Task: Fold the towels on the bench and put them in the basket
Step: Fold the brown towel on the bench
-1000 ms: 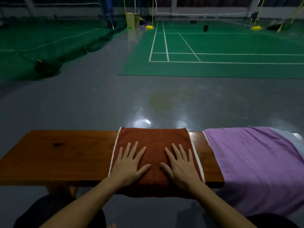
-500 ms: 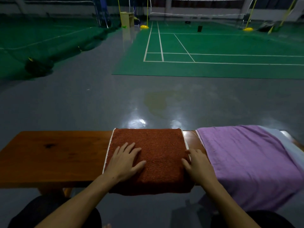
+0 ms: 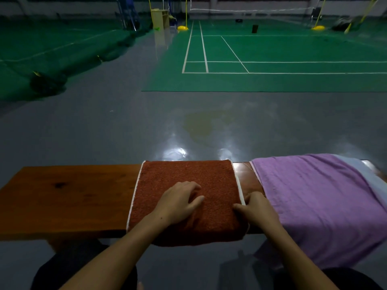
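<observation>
Folded rust-red towel [image 3: 188,197] lying across the middle of the wooden bench [image 3: 69,197], white trim along both side edges, near edge drooping over the bench front. Left hand [image 3: 178,204] resting on top of the towel near its centre, fingers loosely curled with tips on the pile, holding nothing. Right hand [image 3: 256,210] at the towel's right edge, thumb on the top surface and fingers seemingly tucked under the white trim, pinching that edge, though dim light makes the grip hard to confirm. Just to the right, apart by a strip of bare wood, a purple towel [image 3: 318,201] spread over the bench end and hanging off the front, with a pale cloth [image 3: 377,181] showing beneath its far right side.
</observation>
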The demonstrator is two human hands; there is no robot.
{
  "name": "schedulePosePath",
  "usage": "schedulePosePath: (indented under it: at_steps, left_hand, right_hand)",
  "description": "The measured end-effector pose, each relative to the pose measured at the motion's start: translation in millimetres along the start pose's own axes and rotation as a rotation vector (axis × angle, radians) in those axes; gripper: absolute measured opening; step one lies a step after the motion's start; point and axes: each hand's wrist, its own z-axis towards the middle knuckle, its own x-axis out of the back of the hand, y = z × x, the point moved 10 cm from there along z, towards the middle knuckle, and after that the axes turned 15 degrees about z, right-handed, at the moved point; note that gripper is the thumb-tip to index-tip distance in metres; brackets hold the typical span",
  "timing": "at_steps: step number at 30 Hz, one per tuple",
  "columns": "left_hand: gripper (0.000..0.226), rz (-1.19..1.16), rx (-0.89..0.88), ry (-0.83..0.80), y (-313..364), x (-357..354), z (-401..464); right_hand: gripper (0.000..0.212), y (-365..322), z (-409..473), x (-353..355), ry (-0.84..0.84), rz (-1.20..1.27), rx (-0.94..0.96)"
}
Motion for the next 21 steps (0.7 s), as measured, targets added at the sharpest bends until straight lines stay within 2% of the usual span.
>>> schedulePosePath:
  at_steps: [2, 6, 10, 17, 21]
  left_hand:
    - [0.039, -0.042, -0.030, 0.014, 8.7, 1.9, 8.4]
    - [0.032, -0.132, -0.116, 0.035, 29.5, 5.5, 28.6]
    - [0.034, -0.210, -0.200, -0.011, 46.2, 7.4, 49.6]
    - [0.057, -0.269, -0.358, -0.280, 55.0, -4.8, 63.9]
    - [0.048, -0.330, -0.407, -0.349, 57.1, -6.1, 62.9]
  right_hand:
    - [0.035, -14.9, -3.5, 2.7, 0.011, 0.040, 0.061]
    - [0.023, -46.9, -15.8, 6.2, 0.019, 0.160, 0.212]
    - [0.003, -60.9, -23.3, 1.7, -0.064, 0.258, 0.282]
    - [0.018, -71.5, -28.6, -2.6, -0.235, 0.263, 0.400]
    - [0.031, -71.3, -34.3, -2.7, -0.317, 0.249, 0.470]
